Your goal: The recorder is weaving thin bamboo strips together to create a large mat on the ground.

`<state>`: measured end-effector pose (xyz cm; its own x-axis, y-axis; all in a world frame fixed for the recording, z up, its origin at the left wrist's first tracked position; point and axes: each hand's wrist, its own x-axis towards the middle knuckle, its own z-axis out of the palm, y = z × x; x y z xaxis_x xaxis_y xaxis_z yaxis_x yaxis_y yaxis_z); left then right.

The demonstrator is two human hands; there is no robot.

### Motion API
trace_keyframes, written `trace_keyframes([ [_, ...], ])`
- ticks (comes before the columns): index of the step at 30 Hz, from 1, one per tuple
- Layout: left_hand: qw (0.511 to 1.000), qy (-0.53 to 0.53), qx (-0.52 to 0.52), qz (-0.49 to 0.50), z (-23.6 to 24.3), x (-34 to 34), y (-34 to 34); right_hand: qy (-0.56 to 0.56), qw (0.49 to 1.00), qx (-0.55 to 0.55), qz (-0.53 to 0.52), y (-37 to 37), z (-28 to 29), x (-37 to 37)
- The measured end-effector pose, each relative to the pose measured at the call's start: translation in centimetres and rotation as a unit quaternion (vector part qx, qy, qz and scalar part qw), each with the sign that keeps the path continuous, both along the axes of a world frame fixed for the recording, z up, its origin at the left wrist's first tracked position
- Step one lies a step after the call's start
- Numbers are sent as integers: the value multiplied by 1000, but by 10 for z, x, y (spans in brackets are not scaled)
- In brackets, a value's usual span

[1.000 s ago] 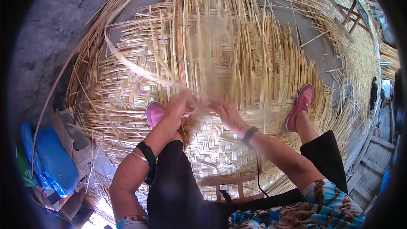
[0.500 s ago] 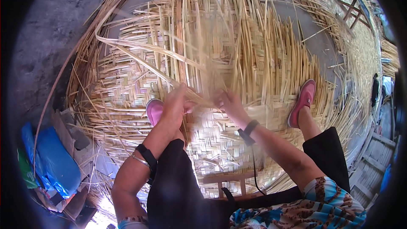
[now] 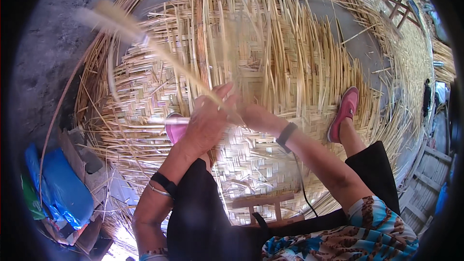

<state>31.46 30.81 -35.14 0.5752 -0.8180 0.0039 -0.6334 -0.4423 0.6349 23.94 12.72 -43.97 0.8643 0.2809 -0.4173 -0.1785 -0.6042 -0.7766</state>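
A large woven mat point(image 3: 285, 152) of pale split reed strips lies beneath me, its loose strip ends fanning out at the far side and edges. Close together over its middle are my two hands. Long reed strips point(image 3: 176, 65), blurred by motion, slant up to the far left, passing through my left hand point(image 3: 205, 123), whose fingers curl about them. At their near end is my right hand point(image 3: 256, 118), smeared by motion, its fingers partly hidden. Both wrists wear dark bands. My pink shoes point(image 3: 345, 113) rest on the mat, one beside each arm.
A low wooden stool point(image 3: 263, 202) is under me. At the left are a blue plastic bag point(image 3: 72, 183) and a grey block point(image 3: 92, 159). Loose reed strips point(image 3: 92, 87) lie along the left. Another pale mat point(image 3: 415, 58) and a wooden frame point(image 3: 397, 10) are at the far right.
The held strips have swung up and away to the far left and now blur. My left hand has turned and moved slightly right; my right hand has come closer to it.
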Motion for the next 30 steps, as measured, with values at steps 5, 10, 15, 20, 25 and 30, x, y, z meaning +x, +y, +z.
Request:
trace_keyframes([
  [5, 943, -26, 323, -68, -15, -1, 12, 48, 996, 36, 73, -3, -2, 8],
  [10, 981, -93, 173, -3, -36, 4, 32, 59, 998, -16, 12, -6, 7, 21],
  [15, 958, -16, 284, -30, -46, 1, 34, -131, 974, 9, -183, -26, 48, 4],
  [20, 951, 38, 306, -29, -45, -3, 27, -274, 932, -128, -198, -36, 53, -31],
  [25, 966, 104, 219, 92, -50, 14, 46, -251, 929, -225, -153, -35, 27, -55],
  [30, 969, 82, 221, 73, -71, 11, 58, -194, 916, -347, -54, -16, 11, -64],
])
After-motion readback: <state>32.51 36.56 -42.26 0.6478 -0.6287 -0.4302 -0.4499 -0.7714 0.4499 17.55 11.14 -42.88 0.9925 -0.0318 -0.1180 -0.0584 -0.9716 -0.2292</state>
